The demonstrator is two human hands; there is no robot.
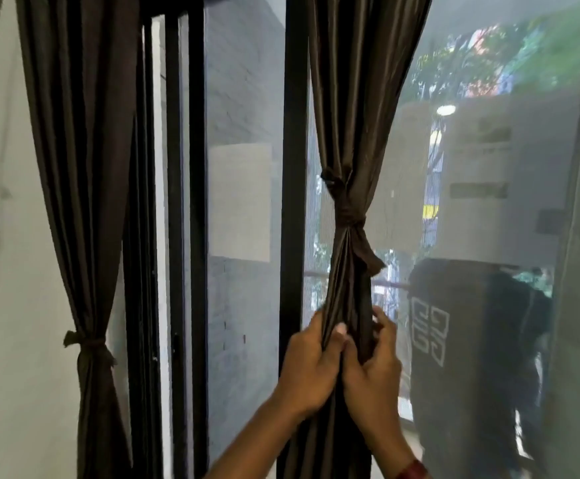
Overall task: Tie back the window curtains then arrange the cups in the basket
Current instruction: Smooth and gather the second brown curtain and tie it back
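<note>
A person's left hand (311, 368) and right hand (374, 375) clench the gathered folds of the middle curtain (354, 133) at a window, fingers (385, 328) wrapped round the cloth just below its knotted tie-back (347, 216). The side curtain (84, 202) by the wall hangs cinched with a matching band (90, 344). Both panels are dark brown, satiny fabric falling in long narrow pleats beside the black window frame (293, 167). The curtain step looks all but finished, with only tidying left. The cups and basket are out of view, so that half appears not yet begun.
</note>
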